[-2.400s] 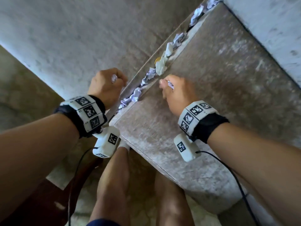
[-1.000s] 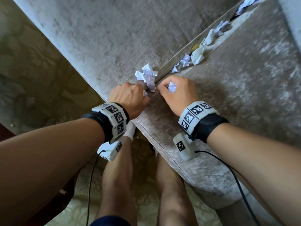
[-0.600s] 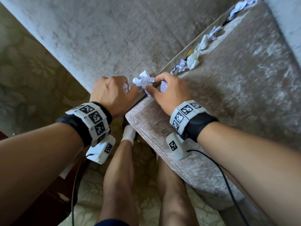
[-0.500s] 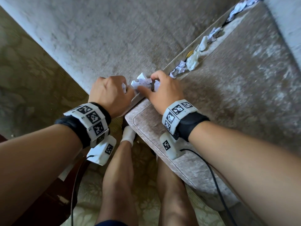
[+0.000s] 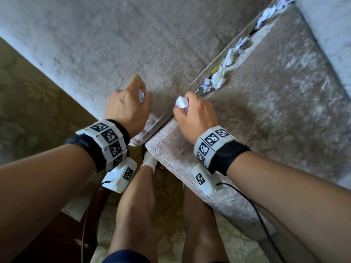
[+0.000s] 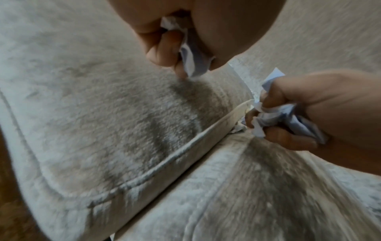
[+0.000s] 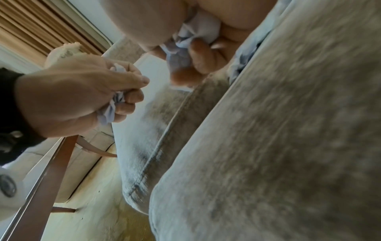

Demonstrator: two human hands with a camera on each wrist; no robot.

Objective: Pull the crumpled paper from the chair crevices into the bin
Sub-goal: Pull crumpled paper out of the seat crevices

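Crumpled white paper wads are clenched in both curled fists, the left hand (image 5: 127, 109) and the right hand (image 5: 195, 115), while more scraps (image 5: 218, 78) are left lining the grey velvet chair's crevice (image 5: 245, 37), running up-right, nearer the right hand.

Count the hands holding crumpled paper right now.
2: the left hand over the armrest and the right hand at the seat cushion's front; each grips a paper wad. How many pieces each fist hides is unclear.

Home: upholstered chair (image 5: 284, 111), carpet (image 5: 28, 92)
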